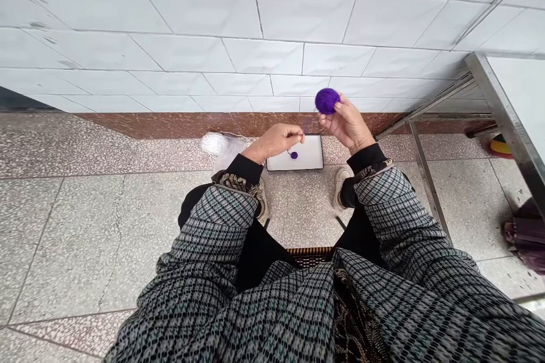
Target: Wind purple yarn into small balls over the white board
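A ball of purple yarn (327,101) is held up in my right hand (347,122), its fingers and thumb closed around the lower right side. Lower and to the left, my left hand (281,140) is closed in a pinch, with a thin purple strand at its fingertips. Below the hands, a shallow white tray with a dark rim (322,153) lies on the floor. In it sits a much smaller purple yarn ball (294,155), partly in line with my left hand, with a short end of strand beside it.
White yarn (214,144) in a clear plastic bag (227,153) lies on the floor left of the tray. A tiled wall (264,57) rises in front. A metal-framed table (506,108) stands at the right. My shoes (340,187) flank the tray.
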The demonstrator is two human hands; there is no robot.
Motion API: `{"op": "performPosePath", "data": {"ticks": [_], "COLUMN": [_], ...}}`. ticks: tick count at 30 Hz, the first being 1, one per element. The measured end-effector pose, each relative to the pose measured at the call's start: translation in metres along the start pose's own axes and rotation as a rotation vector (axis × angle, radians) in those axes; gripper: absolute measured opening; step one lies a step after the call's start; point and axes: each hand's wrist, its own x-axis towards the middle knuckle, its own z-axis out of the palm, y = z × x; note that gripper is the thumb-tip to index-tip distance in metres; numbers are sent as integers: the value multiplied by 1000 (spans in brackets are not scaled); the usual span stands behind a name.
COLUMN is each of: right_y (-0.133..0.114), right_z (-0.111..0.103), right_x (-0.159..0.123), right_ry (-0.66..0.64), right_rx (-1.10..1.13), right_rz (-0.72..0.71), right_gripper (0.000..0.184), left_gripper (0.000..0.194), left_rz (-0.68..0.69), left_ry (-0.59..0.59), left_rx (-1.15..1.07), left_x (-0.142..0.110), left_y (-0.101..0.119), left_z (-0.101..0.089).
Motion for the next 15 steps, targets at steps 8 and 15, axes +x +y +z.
{"op": "performPosePath", "data": {"ticks": [8, 15], "right_y": [22, 6], "right_z": [2, 3], "right_x": [4, -8], "right_ry": [-95, -537], "right_rx": [-400, -209], "right_rz": [239, 282], "right_gripper": [36, 38], "left_gripper": [18, 17], "left_rz": [69, -41], "left_ry": [-71, 164], "left_rx": [-6, 12], "left_x": [-6, -2], "left_y": [15, 5], "left_z": [-1, -5]}}
